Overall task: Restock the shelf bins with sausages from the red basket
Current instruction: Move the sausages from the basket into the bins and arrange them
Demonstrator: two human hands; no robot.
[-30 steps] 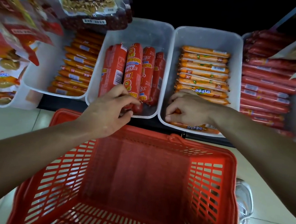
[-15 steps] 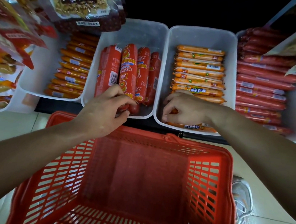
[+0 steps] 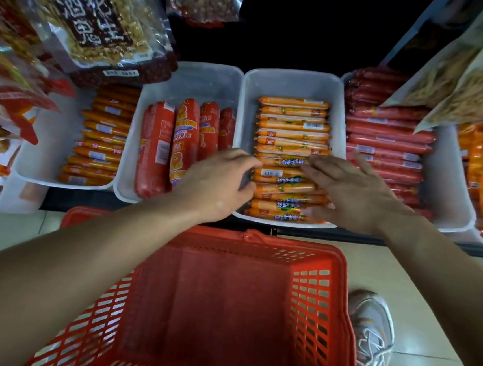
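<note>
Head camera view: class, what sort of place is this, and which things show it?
Probably a grocery shop aisle: white shelf bins stocked with packaged sausages, bagged peanuts hanging above, and a red shopping basket in front.

Basket [image 3: 338,295] before shelf bins [image 3: 291,81], thin sausages [image 3: 293,126] right of thick sausages [image 3: 155,145], shoe [image 3: 372,331] right of basket.

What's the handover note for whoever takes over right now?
Left grip: fingers curled at the left ends of the orange sausages; can't tell if it holds one.
Right grip: flat, fingers spread on the same stack.
Both are at the centre-right bin.
Red basket: no sausages visible inside.
Done: basket looks unloaded.
Left: probably square up this stack, then withdraw.
</note>
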